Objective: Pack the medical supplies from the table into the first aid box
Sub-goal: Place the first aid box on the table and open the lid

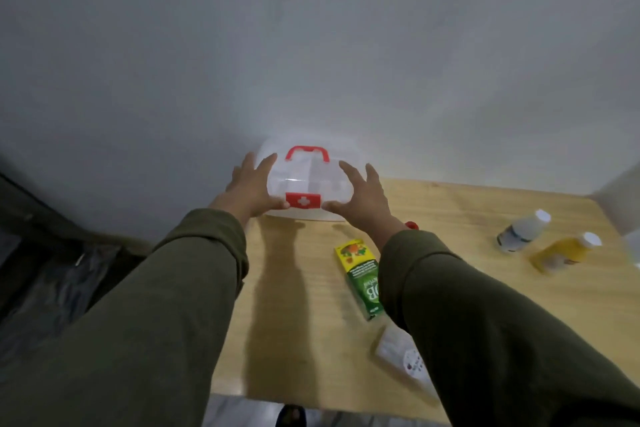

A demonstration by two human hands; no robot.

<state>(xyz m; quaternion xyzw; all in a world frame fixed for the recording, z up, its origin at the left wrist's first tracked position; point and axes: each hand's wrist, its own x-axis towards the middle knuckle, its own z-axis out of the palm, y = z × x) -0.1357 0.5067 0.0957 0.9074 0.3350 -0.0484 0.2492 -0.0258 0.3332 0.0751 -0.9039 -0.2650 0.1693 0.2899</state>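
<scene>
Head view: left hand (251, 185), right hand (363, 196) press first aid box (311, 180).

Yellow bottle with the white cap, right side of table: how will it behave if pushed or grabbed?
The yellow bottle looks round-bodied, so a side push would probably roll it; whether it lies flat or stands is blurred. It sits near the right edge of the table, so it might roll off. Likely stiff plastic, fairly light.

Red item (412, 225) mostly behind right sleeve (485, 305), white packet (394, 345) half covered (print blurred)
</scene>
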